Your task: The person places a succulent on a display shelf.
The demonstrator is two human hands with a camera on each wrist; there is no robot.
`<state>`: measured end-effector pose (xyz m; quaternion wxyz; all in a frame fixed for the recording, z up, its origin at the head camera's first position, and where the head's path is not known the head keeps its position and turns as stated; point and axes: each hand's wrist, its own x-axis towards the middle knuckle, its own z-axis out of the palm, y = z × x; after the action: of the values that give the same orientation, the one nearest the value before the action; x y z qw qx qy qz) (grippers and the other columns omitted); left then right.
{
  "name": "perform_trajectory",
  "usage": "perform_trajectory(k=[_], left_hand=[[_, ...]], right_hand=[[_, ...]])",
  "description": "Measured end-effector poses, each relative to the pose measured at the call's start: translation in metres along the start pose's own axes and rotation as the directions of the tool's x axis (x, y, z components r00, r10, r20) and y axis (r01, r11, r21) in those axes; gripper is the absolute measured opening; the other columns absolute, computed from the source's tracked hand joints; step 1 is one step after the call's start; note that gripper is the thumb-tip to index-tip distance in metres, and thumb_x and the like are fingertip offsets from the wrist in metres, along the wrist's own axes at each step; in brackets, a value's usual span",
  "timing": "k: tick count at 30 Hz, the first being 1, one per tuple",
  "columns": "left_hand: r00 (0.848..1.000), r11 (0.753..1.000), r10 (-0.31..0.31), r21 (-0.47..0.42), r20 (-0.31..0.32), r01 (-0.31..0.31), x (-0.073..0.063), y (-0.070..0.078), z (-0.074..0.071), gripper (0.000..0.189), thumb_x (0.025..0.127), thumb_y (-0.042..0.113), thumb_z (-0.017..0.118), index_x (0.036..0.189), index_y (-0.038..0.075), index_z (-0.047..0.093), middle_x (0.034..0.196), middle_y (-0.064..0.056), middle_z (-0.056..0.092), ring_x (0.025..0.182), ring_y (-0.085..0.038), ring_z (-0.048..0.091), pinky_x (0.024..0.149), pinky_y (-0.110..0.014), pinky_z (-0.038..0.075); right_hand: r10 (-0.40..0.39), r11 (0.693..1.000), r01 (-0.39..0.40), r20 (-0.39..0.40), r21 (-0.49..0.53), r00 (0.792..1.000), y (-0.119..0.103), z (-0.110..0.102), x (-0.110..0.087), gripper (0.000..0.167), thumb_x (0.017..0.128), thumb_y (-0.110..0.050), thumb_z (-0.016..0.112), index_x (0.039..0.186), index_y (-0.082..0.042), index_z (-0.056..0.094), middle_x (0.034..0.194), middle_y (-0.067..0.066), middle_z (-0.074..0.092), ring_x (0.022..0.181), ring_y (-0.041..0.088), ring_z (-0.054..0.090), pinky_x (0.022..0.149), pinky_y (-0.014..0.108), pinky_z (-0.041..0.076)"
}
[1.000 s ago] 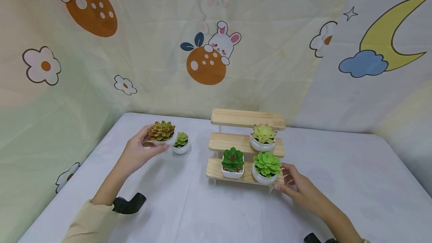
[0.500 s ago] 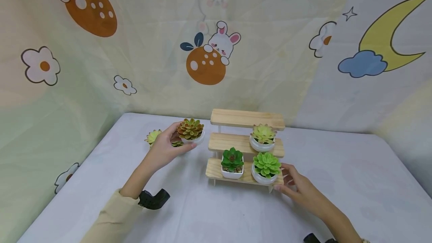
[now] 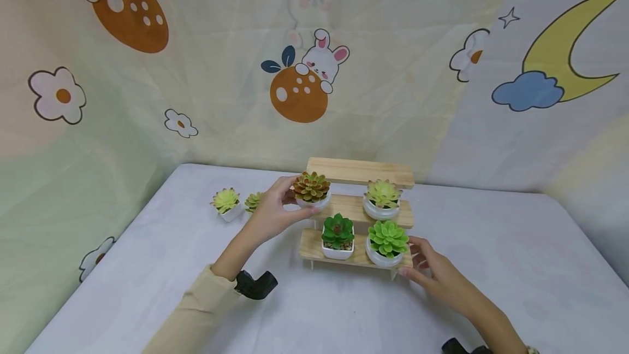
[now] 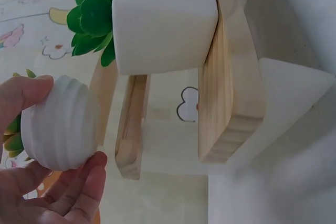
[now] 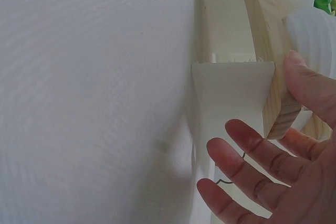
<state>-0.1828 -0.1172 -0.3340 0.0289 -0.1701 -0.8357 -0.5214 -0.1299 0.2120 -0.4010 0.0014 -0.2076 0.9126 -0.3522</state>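
Note:
In the head view, my left hand point(image 3: 280, 206) holds a potted succulent point(image 3: 312, 186) with reddish-brown and green leaves at the left end of the middle shelf. The left wrist view shows thumb and fingers round its white ribbed pot point(image 4: 63, 124), which is tilted in that view and apart from the shelf boards. My right hand point(image 3: 437, 272) grips the right end of the bottom shelf of a three-tier wooden plant stand point(image 3: 361, 172). In the right wrist view its thumb point(image 5: 307, 80) lies on the board's edge, the other fingers loosely spread.
A dark green succulent point(image 3: 338, 236) and a bright green one point(image 3: 386, 242) stand on the bottom shelf. A pale green succulent point(image 3: 382, 199) sits right on the middle shelf. Two small potted succulents, one yellow-green point(image 3: 227, 204) and one partly hidden point(image 3: 253, 201), stand left on the white tablecloth point(image 3: 304, 316).
My left hand has carried the reddish-brown succulent rightward from the table's left side to the middle shelf. The yellow-green succulent has come into sight behind it. My right hand stays at the stand.

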Motion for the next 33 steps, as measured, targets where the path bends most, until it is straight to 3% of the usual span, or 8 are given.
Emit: perform_trajectory(k=[8, 15, 24, 33], left_hand=[[1.000, 1.000, -0.013, -0.011, 0.005, 0.013, 0.005, 0.000, 0.011, 0.064, 0.076, 0.026, 0.077, 0.132, 0.013, 0.048, 0.125, -0.007, 0.051, 0.105, -0.022, 0.058, 0.093, -0.042, 0.048], [0.999, 0.999, -0.042, 0.008, -0.001, 0.042, 0.008, 0.000, 0.017, 0.065, 0.074, 0.029, 0.078, 0.130, 0.016, 0.047, 0.124, -0.002, 0.055, 0.103, -0.019, 0.061, 0.085, -0.040, 0.051], [0.999, 1.000, 0.000, -0.029, 0.052, 0.002, 0.010, 0.001, 0.019, 0.045, 0.080, 0.022, 0.074, 0.117, 0.012, 0.052, 0.121, -0.004, 0.059, 0.109, -0.022, 0.060, 0.092, -0.044, 0.048], [0.996, 1.000, 0.023, 0.000, 0.089, -0.023, 0.009, 0.002, 0.018, 0.047, 0.083, 0.023, 0.071, 0.124, 0.013, 0.051, 0.121, -0.005, 0.060, 0.110, -0.022, 0.060, 0.093, -0.041, 0.048]], right_hand=[[0.004, 1.000, -0.004, 0.008, 0.006, 1.000, 0.000, -0.001, 0.000, 0.054, 0.087, -0.022, 0.066, 0.127, 0.001, 0.037, 0.101, 0.005, 0.059, 0.084, 0.004, 0.055, 0.072, 0.024, 0.051], [0.003, 1.000, -0.003, 0.009, 0.010, 1.000, 0.001, -0.001, 0.001, 0.054, 0.087, -0.022, 0.065, 0.128, 0.000, 0.037, 0.101, 0.005, 0.059, 0.083, 0.003, 0.054, 0.072, 0.024, 0.051], [-0.015, 1.000, 0.015, 0.007, 0.006, 1.000, 0.001, -0.001, 0.001, 0.054, 0.087, -0.020, 0.065, 0.127, 0.000, 0.036, 0.101, 0.005, 0.059, 0.083, 0.003, 0.055, 0.072, 0.024, 0.051], [-0.007, 1.000, 0.007, 0.003, 0.010, 1.000, 0.001, 0.000, 0.000, 0.054, 0.086, -0.020, 0.066, 0.127, 0.000, 0.037, 0.100, 0.004, 0.059, 0.083, 0.001, 0.054, 0.071, 0.023, 0.051]])
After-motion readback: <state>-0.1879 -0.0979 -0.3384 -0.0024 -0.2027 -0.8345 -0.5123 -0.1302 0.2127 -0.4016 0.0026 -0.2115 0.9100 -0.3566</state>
